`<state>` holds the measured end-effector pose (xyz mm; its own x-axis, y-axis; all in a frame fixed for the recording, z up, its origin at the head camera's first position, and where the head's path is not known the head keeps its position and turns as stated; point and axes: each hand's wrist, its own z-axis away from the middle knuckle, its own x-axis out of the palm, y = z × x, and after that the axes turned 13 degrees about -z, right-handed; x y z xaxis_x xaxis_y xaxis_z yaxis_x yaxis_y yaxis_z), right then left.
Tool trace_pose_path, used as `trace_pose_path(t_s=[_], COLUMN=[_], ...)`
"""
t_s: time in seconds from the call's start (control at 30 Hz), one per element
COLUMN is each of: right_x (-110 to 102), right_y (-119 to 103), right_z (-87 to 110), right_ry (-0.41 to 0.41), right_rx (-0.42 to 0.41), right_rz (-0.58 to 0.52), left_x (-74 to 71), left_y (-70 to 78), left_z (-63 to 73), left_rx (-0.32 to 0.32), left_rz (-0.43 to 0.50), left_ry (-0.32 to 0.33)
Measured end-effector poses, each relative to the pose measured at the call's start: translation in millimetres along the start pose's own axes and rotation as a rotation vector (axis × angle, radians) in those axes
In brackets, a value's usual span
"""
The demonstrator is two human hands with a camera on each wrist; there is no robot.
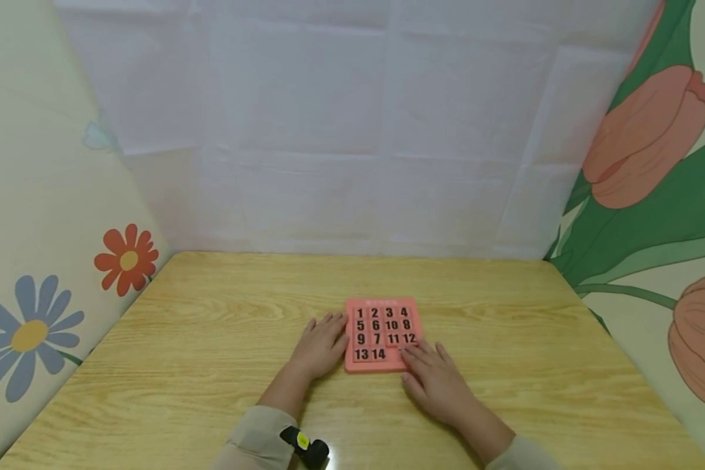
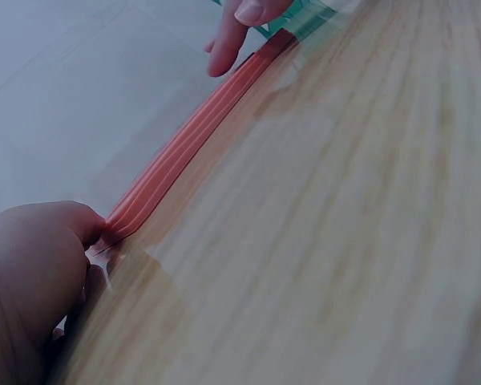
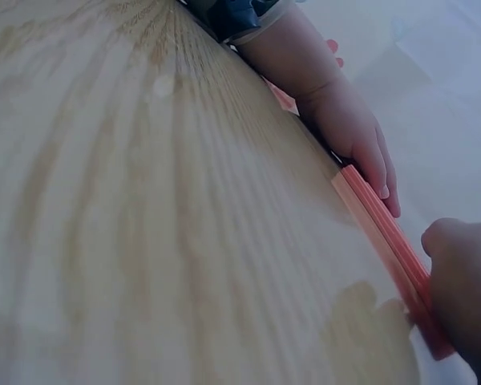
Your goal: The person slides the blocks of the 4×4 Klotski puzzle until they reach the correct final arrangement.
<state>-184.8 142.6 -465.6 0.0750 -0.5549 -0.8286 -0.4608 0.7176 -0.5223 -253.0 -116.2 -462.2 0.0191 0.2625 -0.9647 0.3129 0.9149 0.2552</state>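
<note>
Board: The pink board point(image 1: 376, 367) lies flat on the table point(image 1: 211, 391), between the two hands and near the person, I think so that both can reach it without stretching.
Tiles: Number tiles point(image 1: 376, 325) sit inside its rim, faces up. From the top I read 1 2 3 4, then 5 6 10 8, then 9 7 11 12, then 13 14. The rim probably keeps them from slipping off.
Beside 14: A gap seems to be there; what lies farther in that corner I cannot tell, because fingers cover it.
Left hand: The left hand point(image 1: 322, 346) rests along the board's left edge, fingers rather straight and touching it, not wrapped around. It looks to me like a support, so the board does not slide.
Right hand: The right hand point(image 1: 438, 388) reaches over the lower right corner, its fingers stretched and not closed on anything. The fingertips touch there; straight fingers would suit light pressing on a flat tile.
Right thumb: It lies just beside the near edge, perhaps to keep the numbers visible.
Left sleeve: A black device point(image 1: 314, 454) is at the cuff, away from the fingers.
</note>
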Motion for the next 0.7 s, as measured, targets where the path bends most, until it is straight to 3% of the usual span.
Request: trace_pose_path(t_s=[0.2,0.7], right_x=[1.1,-3.6], right_y=[-2.9,7.7], right_z=[-2.5,-0.3], right_ry=[-0.026,0.008], right_rx=[0.001,0.029], right_rz=[0.008,0.006], left_x=[0.6,3.1], left_y=[-0.3,-2.2], left_z=[-0.1,-0.9], left_rx=[0.002,0.003], left_rz=[0.0,-0.014], left_ry=[0.002,0.009])
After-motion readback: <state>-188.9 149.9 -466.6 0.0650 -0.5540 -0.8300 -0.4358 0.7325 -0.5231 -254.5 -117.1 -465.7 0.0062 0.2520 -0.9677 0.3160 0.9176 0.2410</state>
